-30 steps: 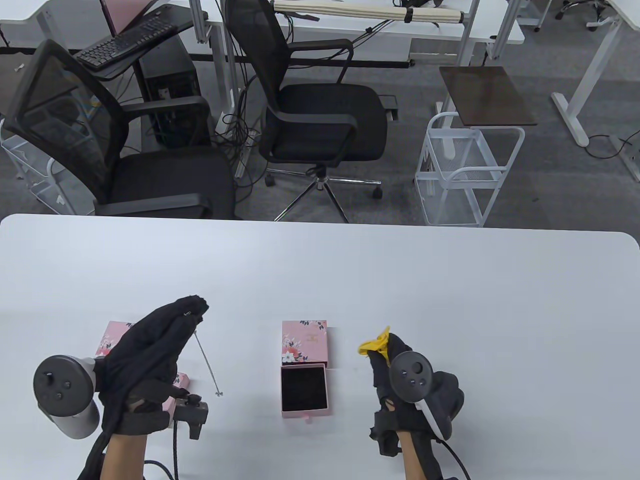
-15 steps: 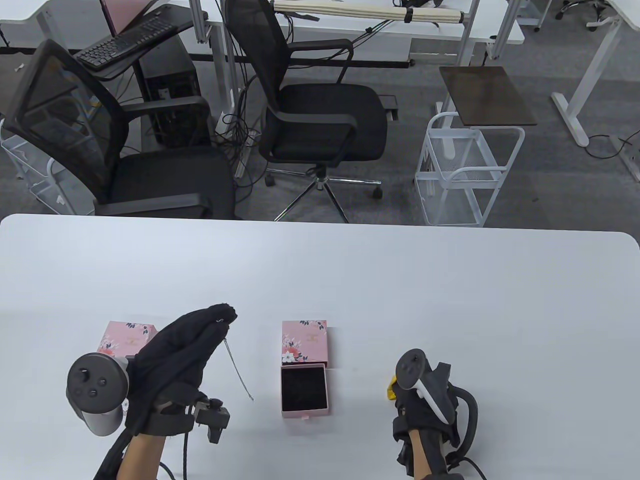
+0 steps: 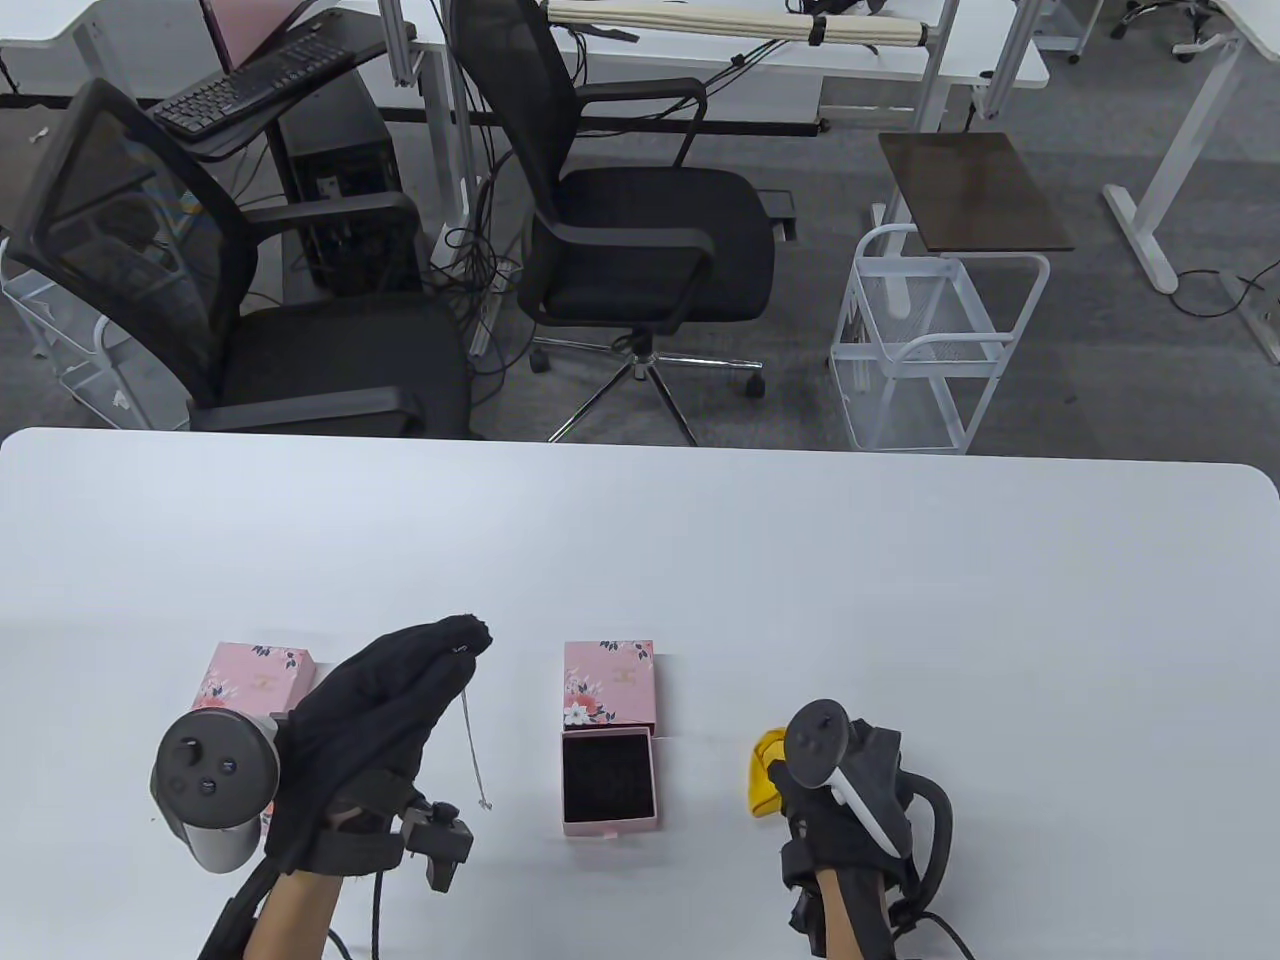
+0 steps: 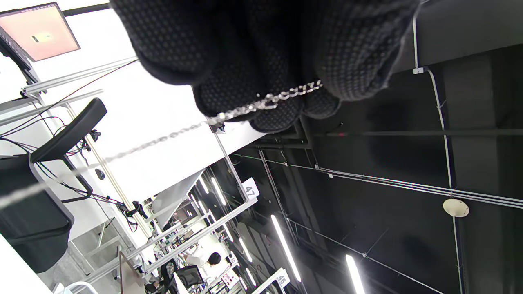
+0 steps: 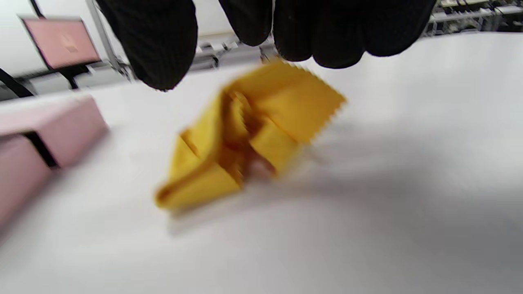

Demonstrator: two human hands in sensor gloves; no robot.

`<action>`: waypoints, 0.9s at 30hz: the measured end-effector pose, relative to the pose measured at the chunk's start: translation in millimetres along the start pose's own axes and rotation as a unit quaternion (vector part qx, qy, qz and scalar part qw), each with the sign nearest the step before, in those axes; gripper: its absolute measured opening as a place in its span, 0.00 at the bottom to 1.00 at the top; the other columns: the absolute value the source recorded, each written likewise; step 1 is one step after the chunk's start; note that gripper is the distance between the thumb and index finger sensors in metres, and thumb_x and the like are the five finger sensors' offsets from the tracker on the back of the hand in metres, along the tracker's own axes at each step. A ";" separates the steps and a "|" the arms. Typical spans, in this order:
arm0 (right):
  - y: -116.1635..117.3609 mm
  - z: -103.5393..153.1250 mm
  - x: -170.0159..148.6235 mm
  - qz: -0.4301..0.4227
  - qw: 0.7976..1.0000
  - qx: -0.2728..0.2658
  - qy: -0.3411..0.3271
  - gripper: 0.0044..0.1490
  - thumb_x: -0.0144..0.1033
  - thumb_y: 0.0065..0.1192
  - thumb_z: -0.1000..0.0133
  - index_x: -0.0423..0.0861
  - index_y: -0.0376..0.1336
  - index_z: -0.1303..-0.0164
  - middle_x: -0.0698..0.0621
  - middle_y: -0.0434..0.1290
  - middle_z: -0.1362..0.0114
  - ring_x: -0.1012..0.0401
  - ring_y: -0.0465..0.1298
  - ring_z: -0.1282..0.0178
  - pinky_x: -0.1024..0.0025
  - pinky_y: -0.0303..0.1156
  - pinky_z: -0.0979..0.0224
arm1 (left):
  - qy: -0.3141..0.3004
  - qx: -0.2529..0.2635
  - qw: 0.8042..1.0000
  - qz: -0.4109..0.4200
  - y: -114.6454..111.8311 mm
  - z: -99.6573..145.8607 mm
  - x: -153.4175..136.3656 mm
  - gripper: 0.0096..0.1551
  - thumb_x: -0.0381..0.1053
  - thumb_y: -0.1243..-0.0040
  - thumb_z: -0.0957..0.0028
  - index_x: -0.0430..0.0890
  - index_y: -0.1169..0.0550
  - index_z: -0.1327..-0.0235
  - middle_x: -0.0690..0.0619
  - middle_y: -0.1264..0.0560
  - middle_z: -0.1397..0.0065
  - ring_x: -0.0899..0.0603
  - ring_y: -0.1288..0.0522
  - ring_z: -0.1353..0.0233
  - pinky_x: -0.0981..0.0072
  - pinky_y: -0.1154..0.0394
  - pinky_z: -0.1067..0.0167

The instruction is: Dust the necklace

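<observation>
**Chain held high, cloth loose on the table**

The left hand [image 3: 375, 715] pinches the necklace [image 3: 472, 735] at its fingertips [image 4: 265, 102], and the chain hangs free above the table [image 3: 640, 540], its lower end near the surface, between a closed pink box [image 3: 258, 675] behind the hand and the open box [image 3: 610, 745]. The left wrist view shows only a few links caught between the gloved pads (a thin hold for a fine chain). That is the first risk: a small relaxing of the pinch, or a tug from the cloth, could let the chain slide out and drop in a heap or tangle. A dangling chain also swings, so it may snag on the open box's rim if carried low across it.

To the right, the cloth [image 3: 768, 775] lies crumpled on the table just under the right hand [image 3: 840, 800]. In the right wrist view the fingers [image 5: 318, 32] hang above it, spread and gripping nothing, though the frame is blurred. A grab at the bunched cloth could catch only one fold, leaving a poor wiping face. Wiping one-handed against an untensioned chain would likely just push it aside rather than dust it.
</observation>
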State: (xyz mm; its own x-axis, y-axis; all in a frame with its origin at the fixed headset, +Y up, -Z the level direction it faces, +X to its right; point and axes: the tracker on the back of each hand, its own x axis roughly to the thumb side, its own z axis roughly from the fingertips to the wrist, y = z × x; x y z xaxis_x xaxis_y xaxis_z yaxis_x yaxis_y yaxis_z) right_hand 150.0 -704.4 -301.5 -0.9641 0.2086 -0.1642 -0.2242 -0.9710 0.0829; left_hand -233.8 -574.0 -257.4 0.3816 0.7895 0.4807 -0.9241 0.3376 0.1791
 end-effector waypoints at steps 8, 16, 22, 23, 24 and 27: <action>-51.2 32.8 88.3 -0.146 0.958 -0.094 -0.226 0.34 0.44 0.58 0.30 0.38 0.57 0.19 0.34 0.68 0.24 0.36 0.72 0.32 0.41 0.67 0.29 | -0.001 0.005 1.000 -0.025 -9.1 1.4 -1.2 0.18 0.58 0.31 0.43 0.56 0.14 0.43 0.53 0.14 0.34 0.44 0.19 0.34 0.51 0.22 0.39; -56.4 48.5 162.5 -0.251 0.896 -0.015 -0.365 0.43 0.51 0.61 0.32 0.39 0.53 0.15 0.32 0.62 0.18 0.34 0.67 0.27 0.38 0.63 0.26 | -0.001 -0.008 1.000 -0.024 -15.4 0.6 -2.5 0.19 0.58 0.31 0.43 0.56 0.14 0.42 0.54 0.16 0.32 0.43 0.21 0.32 0.50 0.23 0.38; -30.1 35.8 175.3 -0.278 0.887 0.022 -0.369 0.24 0.40 0.59 0.30 0.45 0.63 0.26 0.36 0.68 0.24 0.37 0.70 0.30 0.41 0.66 0.27 | 0.002 -0.002 0.999 -0.036 -14.9 2.6 -0.5 0.19 0.59 0.31 0.43 0.56 0.14 0.43 0.53 0.15 0.34 0.44 0.20 0.34 0.51 0.23 0.38; -30.5 33.3 172.3 -0.275 0.888 0.022 -0.367 0.23 0.39 0.59 0.30 0.45 0.64 0.27 0.36 0.69 0.24 0.37 0.71 0.31 0.41 0.66 0.28 | 0.003 0.002 0.999 -0.036 -13.6 2.6 -0.6 0.18 0.59 0.31 0.43 0.56 0.14 0.43 0.53 0.14 0.34 0.44 0.20 0.34 0.51 0.22 0.38; -32.7 30.8 167.2 -0.276 0.890 0.016 -0.363 0.22 0.39 0.58 0.30 0.45 0.64 0.27 0.37 0.69 0.25 0.38 0.71 0.31 0.41 0.66 0.28 | 0.003 0.007 0.999 -0.035 -11.3 2.4 -0.8 0.18 0.59 0.31 0.43 0.56 0.14 0.43 0.53 0.14 0.35 0.44 0.20 0.34 0.51 0.22 0.39; -41.4 25.8 150.7 -0.306 0.888 0.006 -0.344 0.23 0.39 0.58 0.30 0.44 0.65 0.28 0.37 0.70 0.25 0.38 0.71 0.32 0.41 0.66 0.28 | 0.010 0.031 0.999 -0.027 2.2 2.7 -2.3 0.18 0.59 0.31 0.43 0.56 0.14 0.43 0.53 0.14 0.35 0.45 0.19 0.35 0.52 0.22 0.39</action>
State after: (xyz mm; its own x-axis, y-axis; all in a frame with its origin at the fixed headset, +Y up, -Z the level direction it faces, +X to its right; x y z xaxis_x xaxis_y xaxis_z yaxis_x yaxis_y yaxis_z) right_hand 10.4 -629.8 -304.3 -0.5195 0.7227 0.4559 -0.7333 -0.6510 0.1963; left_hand -236.8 -576.5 -255.8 0.4312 0.7816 0.4509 -0.9012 0.3482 0.2582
